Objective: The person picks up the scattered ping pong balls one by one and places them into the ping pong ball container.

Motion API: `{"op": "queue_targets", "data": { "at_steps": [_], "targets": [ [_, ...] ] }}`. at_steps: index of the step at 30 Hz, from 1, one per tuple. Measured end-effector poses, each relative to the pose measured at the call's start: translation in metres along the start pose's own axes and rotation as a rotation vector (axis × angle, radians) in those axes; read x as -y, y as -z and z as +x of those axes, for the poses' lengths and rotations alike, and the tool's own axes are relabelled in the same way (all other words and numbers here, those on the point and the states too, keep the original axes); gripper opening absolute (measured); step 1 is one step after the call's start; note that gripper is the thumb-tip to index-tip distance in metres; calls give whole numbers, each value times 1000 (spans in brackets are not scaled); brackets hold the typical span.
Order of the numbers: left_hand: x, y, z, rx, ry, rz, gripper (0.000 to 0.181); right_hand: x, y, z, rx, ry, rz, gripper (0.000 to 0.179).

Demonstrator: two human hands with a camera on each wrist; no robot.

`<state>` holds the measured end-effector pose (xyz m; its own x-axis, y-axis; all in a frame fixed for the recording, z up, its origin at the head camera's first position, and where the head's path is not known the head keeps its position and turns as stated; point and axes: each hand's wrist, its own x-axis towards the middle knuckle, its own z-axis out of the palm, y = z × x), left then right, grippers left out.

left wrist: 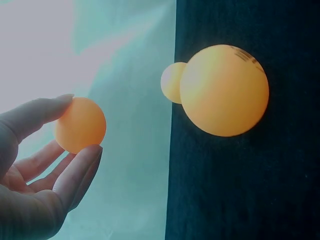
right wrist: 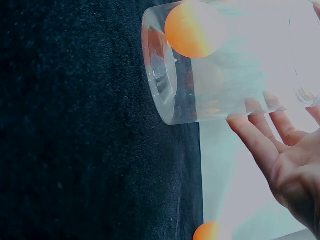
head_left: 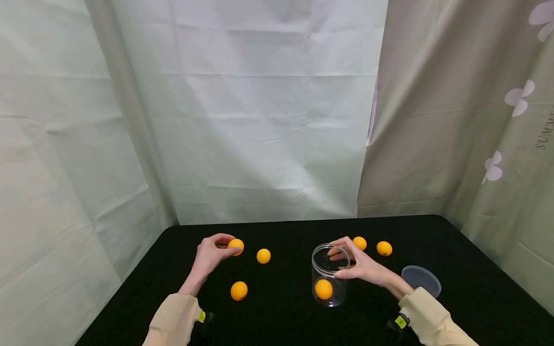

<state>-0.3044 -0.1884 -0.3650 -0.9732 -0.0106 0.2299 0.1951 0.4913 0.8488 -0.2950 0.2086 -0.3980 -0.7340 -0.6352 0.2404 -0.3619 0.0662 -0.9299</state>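
My left hand (head_left: 213, 252) pinches an orange ping-pong ball (head_left: 235, 247) between thumb and fingertips, held above the left side of the table. The same ball (left wrist: 80, 125) shows between thumb and fingers in the left wrist view. With thumb and fingers spread around its upper part, my right hand (head_left: 361, 264) grips a clear lidless jar (head_left: 318, 274). The jar stands upright on the table. Inside it, near the bottom, lies another orange ball (head_left: 323, 289), seen through the wall in the right wrist view too.
Two loose balls lie between the hands, one farther back (head_left: 263, 256) and one nearer (head_left: 239, 290). Two more balls (head_left: 359, 243) (head_left: 384, 248) lie behind the right hand. A grey round lid (head_left: 421, 280) lies right of the jar on the black table (head_left: 277, 322). Curtains (head_left: 268, 120) surround the table.
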Motion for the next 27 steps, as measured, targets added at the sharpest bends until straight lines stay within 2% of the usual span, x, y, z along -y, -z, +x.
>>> {"op": "queue_targets", "data": {
  "at_steps": [27],
  "targets": [
    [-12,-13,1,6,-43,-50,32,-3,1,1,-4,-10,-7,57]
  ]
}}
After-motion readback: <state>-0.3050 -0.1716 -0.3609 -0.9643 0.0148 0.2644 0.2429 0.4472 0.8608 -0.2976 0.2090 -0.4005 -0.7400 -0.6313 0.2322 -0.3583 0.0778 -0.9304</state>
